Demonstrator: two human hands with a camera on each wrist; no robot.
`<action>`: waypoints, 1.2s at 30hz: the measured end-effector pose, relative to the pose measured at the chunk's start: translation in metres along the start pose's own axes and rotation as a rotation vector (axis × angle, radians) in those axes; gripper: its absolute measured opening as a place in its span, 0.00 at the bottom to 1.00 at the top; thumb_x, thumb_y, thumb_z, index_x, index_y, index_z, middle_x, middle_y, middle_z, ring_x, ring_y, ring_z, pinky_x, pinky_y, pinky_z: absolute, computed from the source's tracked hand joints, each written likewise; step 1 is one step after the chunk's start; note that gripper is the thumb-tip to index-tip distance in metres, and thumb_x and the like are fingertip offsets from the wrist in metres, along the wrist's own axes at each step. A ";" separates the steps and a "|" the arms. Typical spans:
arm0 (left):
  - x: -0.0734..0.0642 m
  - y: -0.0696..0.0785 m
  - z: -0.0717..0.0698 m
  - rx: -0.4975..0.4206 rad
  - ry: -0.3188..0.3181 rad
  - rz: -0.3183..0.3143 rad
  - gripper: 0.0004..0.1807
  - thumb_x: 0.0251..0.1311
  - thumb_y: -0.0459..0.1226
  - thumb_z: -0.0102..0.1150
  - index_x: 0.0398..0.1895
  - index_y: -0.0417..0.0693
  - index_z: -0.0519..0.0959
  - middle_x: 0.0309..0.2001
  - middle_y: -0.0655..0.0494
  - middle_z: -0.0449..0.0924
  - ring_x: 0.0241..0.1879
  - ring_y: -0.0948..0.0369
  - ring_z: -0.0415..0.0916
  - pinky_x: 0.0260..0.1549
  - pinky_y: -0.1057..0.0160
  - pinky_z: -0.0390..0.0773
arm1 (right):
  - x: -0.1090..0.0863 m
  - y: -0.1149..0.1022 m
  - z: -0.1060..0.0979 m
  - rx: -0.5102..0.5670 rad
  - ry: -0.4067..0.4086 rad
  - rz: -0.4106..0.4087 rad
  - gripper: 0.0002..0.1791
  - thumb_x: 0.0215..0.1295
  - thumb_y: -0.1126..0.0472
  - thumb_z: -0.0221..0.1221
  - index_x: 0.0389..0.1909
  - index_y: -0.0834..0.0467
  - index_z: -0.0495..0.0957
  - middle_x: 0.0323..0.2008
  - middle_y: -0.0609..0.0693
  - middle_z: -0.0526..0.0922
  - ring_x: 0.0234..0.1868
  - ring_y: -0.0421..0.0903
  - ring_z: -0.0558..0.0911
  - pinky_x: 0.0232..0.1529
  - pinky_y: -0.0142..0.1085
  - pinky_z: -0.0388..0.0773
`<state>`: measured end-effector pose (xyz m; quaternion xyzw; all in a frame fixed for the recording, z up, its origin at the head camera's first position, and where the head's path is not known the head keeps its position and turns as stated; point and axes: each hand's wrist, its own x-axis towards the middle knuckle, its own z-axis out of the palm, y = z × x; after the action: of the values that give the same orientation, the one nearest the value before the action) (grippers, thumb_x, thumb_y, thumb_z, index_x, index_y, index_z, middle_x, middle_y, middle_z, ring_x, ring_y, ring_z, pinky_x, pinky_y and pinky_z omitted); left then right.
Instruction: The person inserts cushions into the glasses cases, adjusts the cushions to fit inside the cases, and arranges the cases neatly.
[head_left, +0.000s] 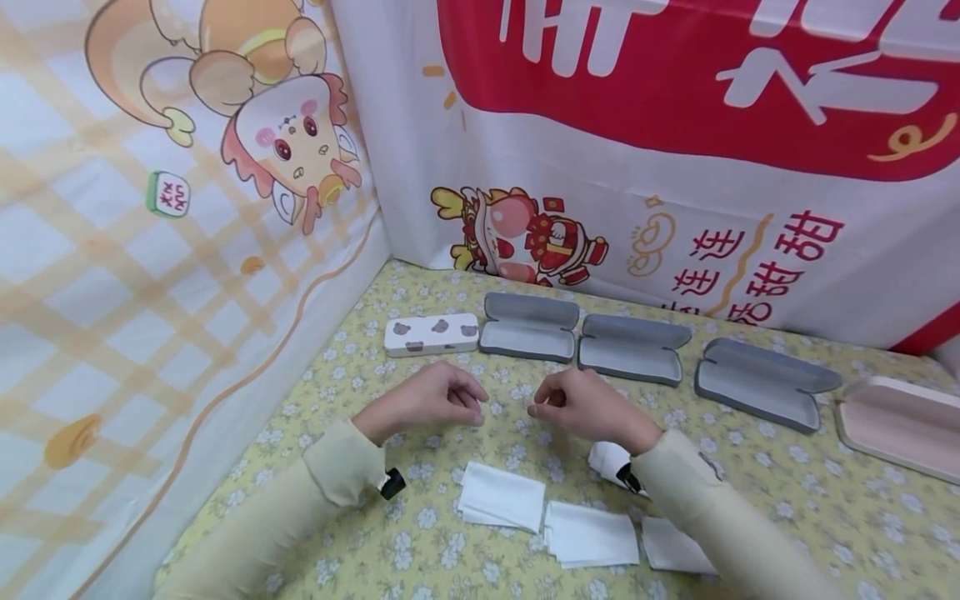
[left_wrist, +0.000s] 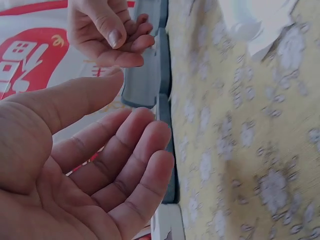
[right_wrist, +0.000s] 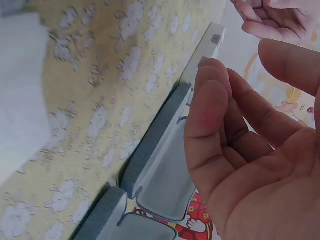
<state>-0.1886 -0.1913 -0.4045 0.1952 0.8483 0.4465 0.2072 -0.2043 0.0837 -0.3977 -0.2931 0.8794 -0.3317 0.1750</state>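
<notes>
Both hands hover over the flowered tablecloth and hold nothing. The left hand, fingers loosely bent, is just in front of a closed white glasses case printed with brown bears. Facing it across a gap, the right hand is in front of the grey glasses cases. Three grey cases stand open in a row: one beside the bear case, a second and a third farther right. In the left wrist view, the left hand's palm is bare. The right wrist view shows relaxed, bent fingers on the right hand.
An open pink case is at the far right. Folded white cloths lie nearest the body, with another cloth beside it and one partly under the right sleeve. A crumpled white item lies by the right wrist. Printed curtains enclose the back and left.
</notes>
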 end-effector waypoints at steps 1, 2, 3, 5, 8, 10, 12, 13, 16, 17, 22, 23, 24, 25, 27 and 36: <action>-0.001 0.000 0.003 0.003 -0.014 0.002 0.16 0.59 0.34 0.73 0.48 0.36 0.84 0.35 0.58 0.85 0.38 0.59 0.83 0.40 0.64 0.83 | -0.002 0.000 0.001 0.001 0.000 -0.006 0.07 0.71 0.56 0.63 0.37 0.54 0.86 0.26 0.49 0.84 0.20 0.42 0.77 0.23 0.39 0.75; -0.002 -0.001 0.005 0.006 -0.028 0.005 0.15 0.59 0.33 0.72 0.48 0.36 0.84 0.35 0.58 0.85 0.38 0.59 0.83 0.40 0.64 0.83 | -0.005 0.001 0.002 0.004 -0.001 -0.003 0.08 0.71 0.56 0.63 0.37 0.55 0.86 0.25 0.49 0.84 0.20 0.42 0.76 0.22 0.39 0.75; -0.002 -0.001 0.008 0.008 -0.045 0.005 0.15 0.60 0.33 0.72 0.48 0.36 0.84 0.34 0.58 0.85 0.38 0.59 0.84 0.40 0.64 0.83 | -0.007 0.001 0.004 0.005 -0.002 0.001 0.08 0.71 0.56 0.63 0.36 0.55 0.86 0.25 0.48 0.83 0.19 0.42 0.76 0.22 0.39 0.75; -0.004 -0.003 0.013 0.002 -0.073 0.004 0.14 0.60 0.32 0.71 0.48 0.36 0.84 0.34 0.58 0.86 0.37 0.58 0.84 0.39 0.64 0.83 | -0.011 0.003 0.007 0.009 -0.003 0.002 0.08 0.71 0.56 0.63 0.36 0.55 0.86 0.24 0.48 0.83 0.19 0.42 0.76 0.21 0.38 0.75; -0.005 -0.007 0.019 0.015 -0.095 0.009 0.13 0.58 0.32 0.72 0.45 0.37 0.85 0.33 0.59 0.85 0.36 0.59 0.83 0.38 0.64 0.83 | -0.016 0.005 0.013 0.008 0.000 0.009 0.07 0.70 0.56 0.64 0.35 0.55 0.86 0.24 0.46 0.82 0.20 0.41 0.76 0.21 0.37 0.75; -0.006 -0.008 0.023 0.031 -0.100 0.010 0.12 0.56 0.32 0.74 0.44 0.39 0.86 0.32 0.59 0.85 0.35 0.59 0.83 0.37 0.63 0.83 | -0.019 0.008 0.018 0.015 -0.003 0.008 0.07 0.70 0.57 0.64 0.35 0.55 0.86 0.24 0.45 0.82 0.19 0.41 0.75 0.20 0.37 0.74; -0.008 -0.009 0.027 0.062 -0.106 0.011 0.13 0.54 0.33 0.76 0.42 0.41 0.86 0.32 0.60 0.84 0.35 0.61 0.82 0.36 0.63 0.82 | -0.022 0.010 0.024 0.023 -0.014 0.013 0.08 0.70 0.56 0.64 0.34 0.55 0.86 0.23 0.44 0.82 0.19 0.41 0.75 0.20 0.36 0.73; -0.008 -0.009 0.029 0.081 -0.110 0.011 0.13 0.53 0.34 0.77 0.41 0.42 0.86 0.32 0.60 0.84 0.34 0.62 0.82 0.36 0.64 0.82 | -0.024 0.011 0.027 0.031 -0.023 0.016 0.08 0.70 0.56 0.63 0.34 0.55 0.86 0.24 0.44 0.82 0.19 0.41 0.75 0.20 0.36 0.73; -0.009 -0.009 0.034 0.122 -0.125 0.020 0.14 0.51 0.34 0.78 0.41 0.43 0.85 0.33 0.58 0.84 0.33 0.64 0.81 0.36 0.65 0.82 | -0.028 0.016 0.036 0.057 -0.053 0.031 0.08 0.71 0.56 0.63 0.34 0.54 0.87 0.24 0.43 0.83 0.20 0.41 0.76 0.21 0.36 0.74; -0.010 -0.009 0.035 0.133 -0.127 0.024 0.15 0.50 0.34 0.79 0.40 0.44 0.85 0.33 0.58 0.84 0.33 0.64 0.81 0.36 0.66 0.82 | -0.030 0.017 0.039 0.065 -0.061 0.035 0.08 0.70 0.56 0.63 0.33 0.54 0.87 0.24 0.43 0.83 0.21 0.41 0.77 0.22 0.36 0.75; -0.012 -0.010 0.042 0.159 -0.126 0.020 0.16 0.47 0.34 0.80 0.39 0.45 0.85 0.33 0.57 0.83 0.32 0.65 0.79 0.35 0.66 0.81 | -0.037 0.019 0.049 0.120 -0.082 0.055 0.07 0.70 0.56 0.63 0.33 0.52 0.87 0.25 0.42 0.84 0.24 0.42 0.80 0.25 0.37 0.77; -0.012 -0.010 0.043 0.164 -0.126 0.013 0.16 0.47 0.34 0.81 0.39 0.46 0.85 0.33 0.58 0.82 0.32 0.65 0.79 0.35 0.66 0.80 | -0.039 0.019 0.050 0.127 -0.083 0.064 0.07 0.70 0.56 0.63 0.33 0.51 0.87 0.25 0.42 0.84 0.24 0.43 0.80 0.25 0.38 0.77; -0.013 -0.011 0.044 0.168 -0.124 0.010 0.16 0.46 0.34 0.81 0.38 0.46 0.85 0.32 0.58 0.82 0.32 0.64 0.78 0.35 0.66 0.80 | -0.040 0.019 0.051 0.133 -0.083 0.073 0.07 0.70 0.55 0.63 0.33 0.51 0.87 0.26 0.42 0.84 0.24 0.43 0.81 0.26 0.38 0.77; -0.014 -0.011 0.045 0.172 -0.123 0.006 0.16 0.46 0.33 0.81 0.38 0.46 0.85 0.32 0.59 0.81 0.32 0.64 0.78 0.35 0.66 0.80 | -0.041 0.019 0.051 0.134 -0.082 0.079 0.07 0.70 0.55 0.63 0.33 0.50 0.87 0.26 0.42 0.84 0.25 0.43 0.81 0.26 0.38 0.77; -0.015 -0.011 0.046 0.177 -0.116 0.007 0.16 0.45 0.33 0.81 0.37 0.46 0.84 0.31 0.60 0.80 0.32 0.64 0.77 0.34 0.66 0.79 | -0.043 0.018 0.053 0.139 -0.083 0.089 0.07 0.70 0.54 0.64 0.33 0.49 0.86 0.25 0.41 0.83 0.24 0.43 0.81 0.25 0.37 0.77; -0.017 -0.014 0.049 0.320 -0.105 0.005 0.16 0.41 0.37 0.82 0.31 0.54 0.82 0.28 0.62 0.76 0.29 0.65 0.73 0.32 0.66 0.76 | -0.048 0.017 0.059 0.122 -0.079 0.005 0.08 0.68 0.55 0.66 0.28 0.50 0.86 0.21 0.39 0.81 0.20 0.39 0.78 0.22 0.32 0.74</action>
<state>-0.1510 -0.1737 -0.4383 0.2511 0.8960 0.2953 0.2165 -0.1444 0.0960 -0.4462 -0.2924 0.8509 -0.3723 0.2278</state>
